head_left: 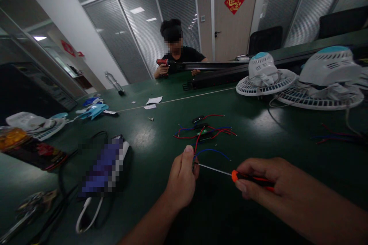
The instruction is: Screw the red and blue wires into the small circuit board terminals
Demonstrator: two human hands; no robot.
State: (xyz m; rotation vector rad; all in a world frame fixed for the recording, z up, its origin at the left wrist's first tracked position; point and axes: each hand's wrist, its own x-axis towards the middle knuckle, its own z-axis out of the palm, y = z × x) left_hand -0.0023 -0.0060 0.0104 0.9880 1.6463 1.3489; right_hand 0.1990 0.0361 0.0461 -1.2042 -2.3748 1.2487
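Observation:
My left hand [182, 178] pinches a small part with a red wire and a blue wire [214, 150] coming out of it; the fingers hide most of the part. In my right hand [264, 180] is a screwdriver [215, 169] with an orange and black handle. Its thin metal shaft points left, and the tip meets the part at my left fingertips. Just beyond my hands lie several small circuit boards [202, 132] with red and blue wires. A little farther off is a small black piece [198, 119] with a red wire.
White fan heads [264, 84] with round grilles stand at the right. Across the green table [161, 134], a person [178, 59] holds a red and black power drill [163, 62] against a long black bar. At left are a jar [31, 149], cables and a blurred purple item [103, 168].

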